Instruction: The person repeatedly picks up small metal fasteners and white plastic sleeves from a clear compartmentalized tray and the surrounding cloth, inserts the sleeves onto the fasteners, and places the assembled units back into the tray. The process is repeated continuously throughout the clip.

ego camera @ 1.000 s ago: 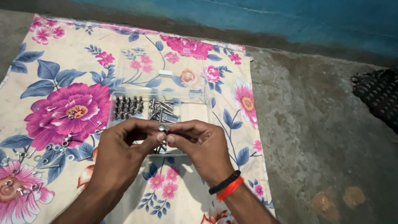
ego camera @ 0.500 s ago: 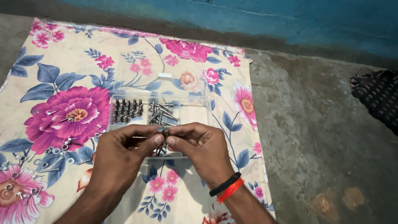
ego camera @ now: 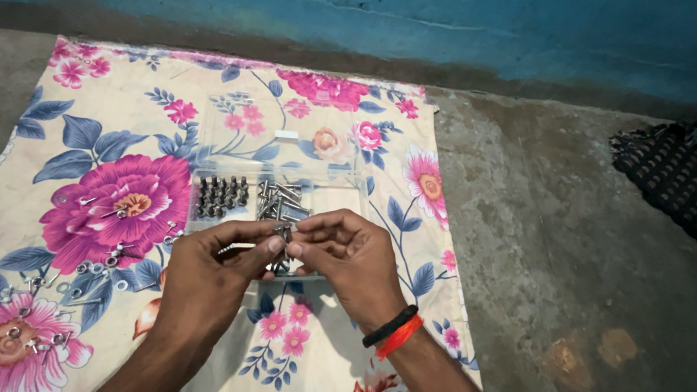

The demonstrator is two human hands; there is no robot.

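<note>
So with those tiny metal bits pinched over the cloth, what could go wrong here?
The small screw pinched between the left hand and right hand could slip from the grip and vanish into the busy flowered cloth. A wrist might also nudge the clear plastic box just beyond and tip its screws out. Loose washers already scattered on the cloth could roll onto the concrete floor.
</note>
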